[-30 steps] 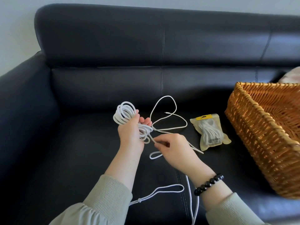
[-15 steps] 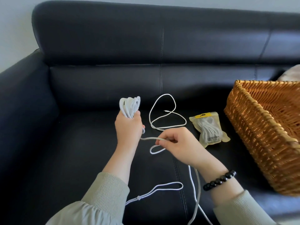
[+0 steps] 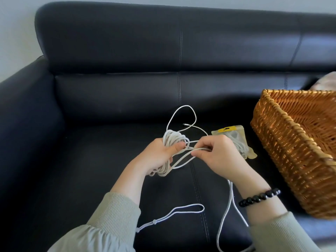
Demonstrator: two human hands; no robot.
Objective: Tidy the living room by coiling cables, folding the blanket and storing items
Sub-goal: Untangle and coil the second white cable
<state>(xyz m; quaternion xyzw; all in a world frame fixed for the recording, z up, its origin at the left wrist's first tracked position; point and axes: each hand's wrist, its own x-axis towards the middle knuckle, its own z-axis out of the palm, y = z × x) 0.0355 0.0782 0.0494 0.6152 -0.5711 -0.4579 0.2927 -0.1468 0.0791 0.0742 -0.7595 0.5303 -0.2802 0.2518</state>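
The left hand (image 3: pixel 160 157) has turned over in the last second. It had held the coil (image 3: pixel 173 140) upright out of the top of the fist, and now the palm faces up with the white loops lying across it. The fingers are curled round the bundle and the thumb presses on it from above. The coil sits above the sofa seat (image 3: pixel 91 160), not resting on it, and looks fuller than a moment ago.

At the coil's 3 o'clock, the right hand (image 3: pixel 218 155) has moved up from below the left hand. It pinches a bend of the cable (image 3: pixel 183 158) between thumb and fingertips, with the other fingers folded in. That bend runs straight into the coil, so I judge another turn is about to be laid on.

From the right hand the free length hangs towards 6 o'clock, past the bracelet (image 3: pixel 260 197) and out of view. A thin loop (image 3: pixel 183 113) lies on the seat at the coil's 12 o'clock, unmoved over the last second. So a good deal of winding is probably still to do.

Further right, the pouch (image 3: pixel 234 130) with another coiled cable in it lies on the seat where it did, now partly hidden by the right hand. At its 3 o'clock the wicker basket (image 3: pixel 291 142) stands close by, and what shows of its inside is bare. Storing has not begun, and I cannot pick out the blanket for certain.
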